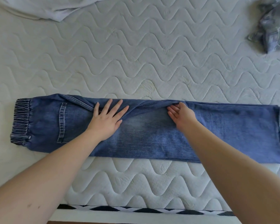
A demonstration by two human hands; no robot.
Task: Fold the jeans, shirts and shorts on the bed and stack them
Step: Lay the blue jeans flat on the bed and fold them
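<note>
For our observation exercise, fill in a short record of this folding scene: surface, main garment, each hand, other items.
surface: quilted white mattress
main garment: jeans, folded lengthwise, waistband at left
left hand: flat, fingers spread, pressing near the back pocket
right hand: fingers on a fold at the far edge
other items: white garment top left; crumpled grey garment top right

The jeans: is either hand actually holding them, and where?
Left hand only presses flat on the jeans. Right hand touches the far-edge fold mid-leg; a grip cannot be told.
</note>
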